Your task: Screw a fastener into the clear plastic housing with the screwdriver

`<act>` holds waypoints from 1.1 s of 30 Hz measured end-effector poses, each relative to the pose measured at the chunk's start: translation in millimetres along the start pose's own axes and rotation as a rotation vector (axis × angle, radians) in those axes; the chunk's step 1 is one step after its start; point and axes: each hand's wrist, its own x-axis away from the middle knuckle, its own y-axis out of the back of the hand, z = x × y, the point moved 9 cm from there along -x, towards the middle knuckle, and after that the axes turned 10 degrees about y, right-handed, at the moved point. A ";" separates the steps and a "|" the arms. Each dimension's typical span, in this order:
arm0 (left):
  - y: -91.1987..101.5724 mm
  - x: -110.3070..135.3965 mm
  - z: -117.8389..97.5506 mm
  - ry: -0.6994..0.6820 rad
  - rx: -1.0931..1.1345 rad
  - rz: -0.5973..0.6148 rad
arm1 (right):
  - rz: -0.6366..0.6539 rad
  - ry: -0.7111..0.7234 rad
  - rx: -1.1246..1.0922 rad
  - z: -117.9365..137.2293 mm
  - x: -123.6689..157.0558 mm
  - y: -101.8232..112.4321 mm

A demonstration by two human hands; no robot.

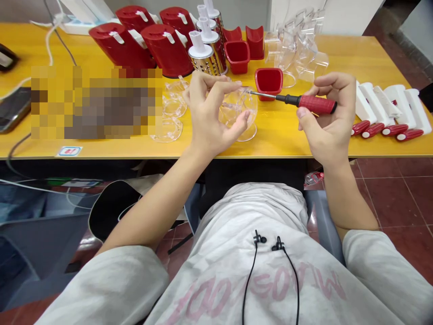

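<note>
My left hand is curled around a clear plastic part with a round rim, just above the table's front edge. Between the fingers and thumb of my right hand is a screwdriver with a red and black handle. Its metal shaft points left, and the tip meets or overlaps the upper edge of the clear part near my left fingertips. Whether the tip sits in a screw is too small to tell. Left of my left hand lie more clear plastic rings. A red square cup stands just behind the screwdriver.
Red housings and perforated metal drums stand at the back of the yellow table. Clear plastic pieces are stacked behind my right hand. White parts with red handles lie at right. A phone and cables are at left.
</note>
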 end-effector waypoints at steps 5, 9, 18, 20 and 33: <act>1.1 0.1 -1.5 -0.015 -0.002 -0.013 | -0.077 0.121 0.123 11.8 0.3 4.0; 1.0 0.1 -3.1 -0.029 -0.002 -0.008 | -0.049 0.102 0.095 9.3 1.4 3.8; -0.5 -1.5 1.5 -0.058 -0.028 -0.024 | -0.059 0.049 0.082 7.9 2.0 3.1; -1.2 -1.7 3.6 -0.027 -0.021 -0.011 | -0.066 0.044 0.088 8.4 2.4 3.1; -0.8 -1.9 1.7 -0.040 -0.023 -0.019 | -0.017 0.032 0.086 9.7 2.1 -1.5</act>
